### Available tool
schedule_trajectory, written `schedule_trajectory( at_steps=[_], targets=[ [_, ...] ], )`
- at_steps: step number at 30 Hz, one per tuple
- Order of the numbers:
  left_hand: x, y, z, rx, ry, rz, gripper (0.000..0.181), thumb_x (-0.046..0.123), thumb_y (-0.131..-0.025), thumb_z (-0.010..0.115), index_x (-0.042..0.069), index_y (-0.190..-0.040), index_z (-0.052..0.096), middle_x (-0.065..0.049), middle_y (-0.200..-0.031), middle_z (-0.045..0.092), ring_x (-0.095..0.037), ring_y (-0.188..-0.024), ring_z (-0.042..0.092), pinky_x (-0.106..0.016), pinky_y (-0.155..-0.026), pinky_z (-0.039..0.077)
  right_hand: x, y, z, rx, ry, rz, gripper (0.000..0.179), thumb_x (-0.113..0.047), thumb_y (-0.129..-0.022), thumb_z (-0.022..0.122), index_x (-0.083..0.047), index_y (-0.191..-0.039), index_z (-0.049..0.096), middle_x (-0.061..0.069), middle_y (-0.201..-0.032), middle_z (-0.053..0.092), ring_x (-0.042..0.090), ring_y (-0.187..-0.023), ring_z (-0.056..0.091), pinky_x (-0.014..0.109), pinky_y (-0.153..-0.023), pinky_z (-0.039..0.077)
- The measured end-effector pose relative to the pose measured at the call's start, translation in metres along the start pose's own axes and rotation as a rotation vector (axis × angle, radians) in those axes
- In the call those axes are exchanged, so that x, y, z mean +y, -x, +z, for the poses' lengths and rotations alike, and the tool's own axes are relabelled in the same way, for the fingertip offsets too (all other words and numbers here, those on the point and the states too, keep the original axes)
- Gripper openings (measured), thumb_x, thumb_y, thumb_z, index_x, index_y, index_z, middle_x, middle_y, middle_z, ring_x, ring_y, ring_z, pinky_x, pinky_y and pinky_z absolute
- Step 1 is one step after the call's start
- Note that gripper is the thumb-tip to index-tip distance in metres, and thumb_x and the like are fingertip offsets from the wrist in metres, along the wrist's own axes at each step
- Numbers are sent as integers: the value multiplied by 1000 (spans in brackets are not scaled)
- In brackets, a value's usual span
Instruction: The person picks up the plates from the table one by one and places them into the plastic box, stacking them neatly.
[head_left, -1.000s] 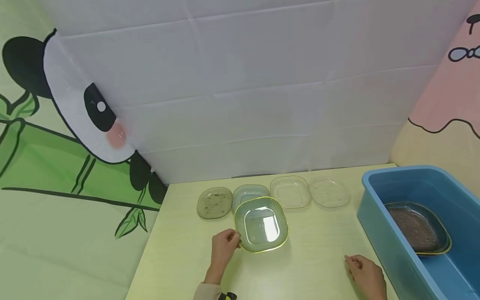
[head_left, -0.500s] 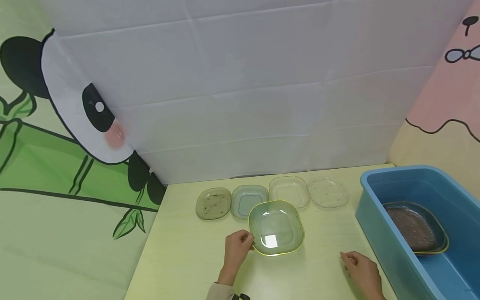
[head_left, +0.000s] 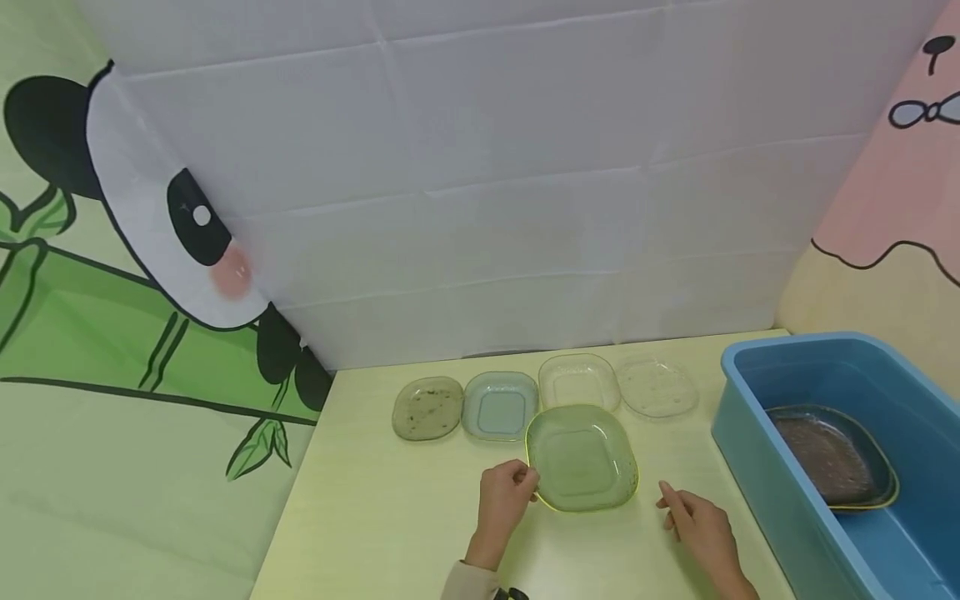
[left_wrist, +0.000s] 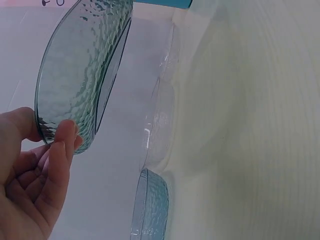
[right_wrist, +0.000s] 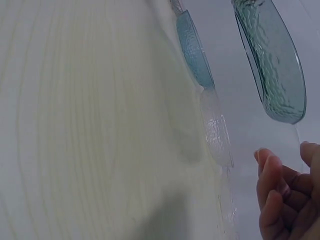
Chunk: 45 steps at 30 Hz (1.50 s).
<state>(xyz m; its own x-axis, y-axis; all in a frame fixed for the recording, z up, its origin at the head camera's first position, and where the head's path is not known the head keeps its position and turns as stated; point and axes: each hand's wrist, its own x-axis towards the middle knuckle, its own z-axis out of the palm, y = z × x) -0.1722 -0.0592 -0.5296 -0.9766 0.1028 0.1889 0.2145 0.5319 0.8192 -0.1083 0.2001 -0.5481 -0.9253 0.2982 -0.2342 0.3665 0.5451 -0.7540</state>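
Observation:
My left hand (head_left: 504, 497) pinches the left edge of a see-through green square plate (head_left: 583, 458) with a yellow-gold rim. In the left wrist view, the thumb and fingers of the left hand (left_wrist: 42, 180) grip the rim of the ripple-textured plate (left_wrist: 82, 65), which is raised above the table. My right hand (head_left: 701, 529) is off the plate's right side, a short gap away, with loosely bent fingers and nothing in them. The right wrist view has that gap between the right hand (right_wrist: 292, 195) and the plate (right_wrist: 277, 65).
Along the table's back lie a speckled olive plate (head_left: 427, 408), a blue one (head_left: 500, 406) and two clear ones, the left clear plate (head_left: 579, 383) and the right clear plate (head_left: 660, 388). A blue tub (head_left: 765, 492) at right holds a dark brown gold-rimmed plate (head_left: 828, 458).
My left hand has carried the green plate rightward, uncovering the blue plate behind. My right hand has shifted a little left, toward the green plate, its fingers extending more.

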Motion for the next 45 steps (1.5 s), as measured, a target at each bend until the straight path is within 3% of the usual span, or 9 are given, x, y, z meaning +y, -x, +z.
schedule_trajectory(
  at_steps=[4, 8, 13, 22, 30, 37, 45],
  targets=[
    [2, 3, 6, -25, -4, 5, 18, 6, -80, 55, 6, -67, 66, -2, -56, 66, 2, -44, 55, -14, -40, 39, -3, 2, 7, -56, -41, 11, 62, -55, -95, 29, -9, -82, 67, -3, -57, 57, 12, -51, 52, 25, -55, 40],
    [3, 6, 9, -50, 9, -1, 17, 5, -80, 55, 6, -68, 67, -3, -57, 66, -2, -44, 57, -13, -38, 38, -5, 3, 12, -63, -67, -13, 64, -53, -97, 26, -7, -75, 65, -2, -54, 55, 11, -49, 51, 22, -59, 40],
    [4, 8, 10, -55, 5, 4, 17, 4, -80, 55, 6, -67, 66, -2, -56, 66, -3, -44, 57, -12, -38, 37, -8, 2, 13, -58, -66, -52, 63, -52, -97, 27, -7, -69, 61, -1, -53, 55, 11, -48, 50, 21, -55, 38],
    [3, 10, 12, -54, 13, -3, 16, 5, -81, 56, 5, -68, 66, -3, -58, 66, 1, -45, 56, -13, -41, 41, -14, 2, 18, -98, -92, -30, 62, -52, -96, 33, -5, -62, 57, 0, -50, 53, 14, -46, 49, 24, -52, 39],
    [-3, 12, 14, -76, 42, -17, 17, 13, -85, 60, 5, -73, 68, -3, -60, 67, 1, -46, 57, -14, -44, 43, -18, 4, 17, -60, 11, -120, 52, -36, -100, 34, -8, -61, 54, -1, -48, 52, 10, -42, 46, 22, -50, 36],
    [-4, 10, 5, -63, 105, -64, 32, 31, -87, 61, 2, -78, 69, -3, -62, 66, -8, -49, 60, -14, -44, 42, -28, -4, 4, -5, 78, -164, 50, -35, -100, 34, -9, -61, 53, -3, -49, 52, 9, -43, 45, 22, -48, 35],
    [-11, 16, 1, -62, 88, -96, 25, 22, -87, 63, -1, -78, 69, -4, -61, 66, -6, -48, 59, -15, -45, 44, -42, -13, -14, 36, 121, -198, 51, -37, -100, 32, -10, -63, 54, -3, -50, 53, 10, -44, 44, 24, -46, 35]
  ],
)
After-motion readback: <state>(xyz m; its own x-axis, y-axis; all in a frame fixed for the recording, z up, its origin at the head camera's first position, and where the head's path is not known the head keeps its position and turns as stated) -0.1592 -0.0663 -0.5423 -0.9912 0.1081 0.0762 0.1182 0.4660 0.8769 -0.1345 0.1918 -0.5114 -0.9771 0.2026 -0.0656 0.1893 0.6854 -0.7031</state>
